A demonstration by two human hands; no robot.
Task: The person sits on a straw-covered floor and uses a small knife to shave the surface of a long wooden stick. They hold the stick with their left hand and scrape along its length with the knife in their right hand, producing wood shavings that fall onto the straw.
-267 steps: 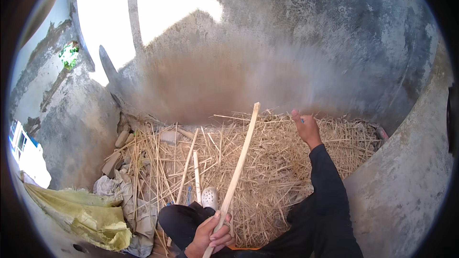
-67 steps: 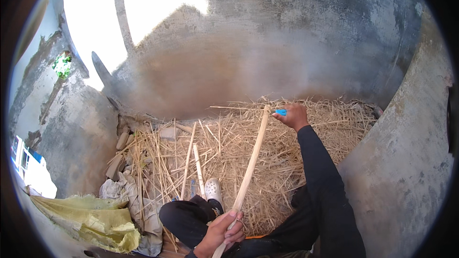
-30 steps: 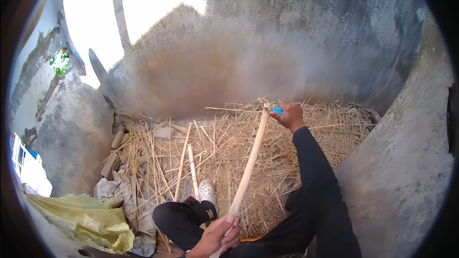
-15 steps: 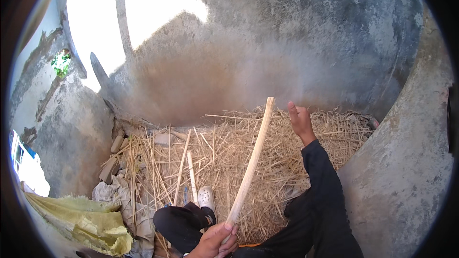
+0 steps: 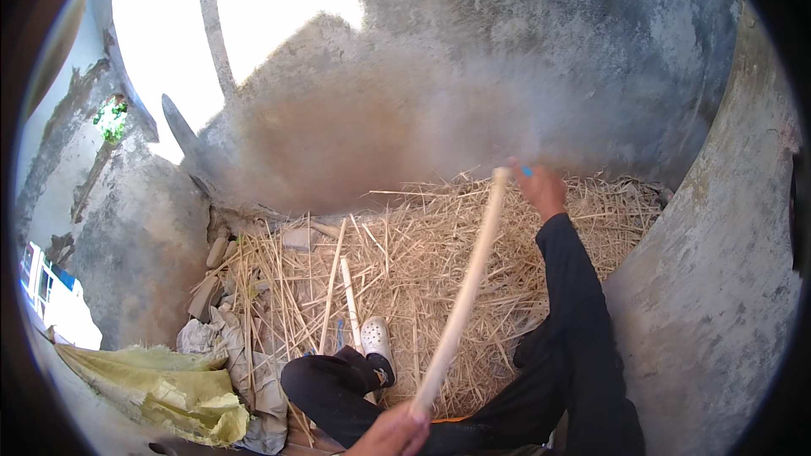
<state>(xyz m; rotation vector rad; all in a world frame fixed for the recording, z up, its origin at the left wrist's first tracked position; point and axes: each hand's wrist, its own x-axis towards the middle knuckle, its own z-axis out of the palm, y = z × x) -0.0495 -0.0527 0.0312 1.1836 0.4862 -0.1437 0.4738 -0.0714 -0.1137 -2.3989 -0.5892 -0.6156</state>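
My left hand (image 5: pixel 395 431), low in the middle, is closed around the lower end of a long pale wooden stick (image 5: pixel 463 304). The stick slants up and to the right, slightly smeared by motion. At its upper end is my right hand (image 5: pixel 543 190), fingers curled. A small blue bit (image 5: pixel 526 171) shows at those fingers; what it belongs to is hidden. Whether the right fingers touch the stick's tip I cannot tell. Below the stick, my bent leg in dark trousers ends in a white clog (image 5: pixel 376 339).
Loose straw and thin strips (image 5: pixel 439 236) cover the ground up to the grey wall (image 5: pixel 541 59). Two pale sticks (image 5: pixel 349 295) lie left of the clog. A yellow-green sheet (image 5: pixel 169 388) and crumpled grey cloth (image 5: pixel 269 397) lie lower left. A curved wall (image 5: pixel 710 287) rises at right.
The stick's upper end has swung right, toward my right hand. My right hand has turned and moved slightly up, and the blue bit now shows. My left hand has shifted slightly right.
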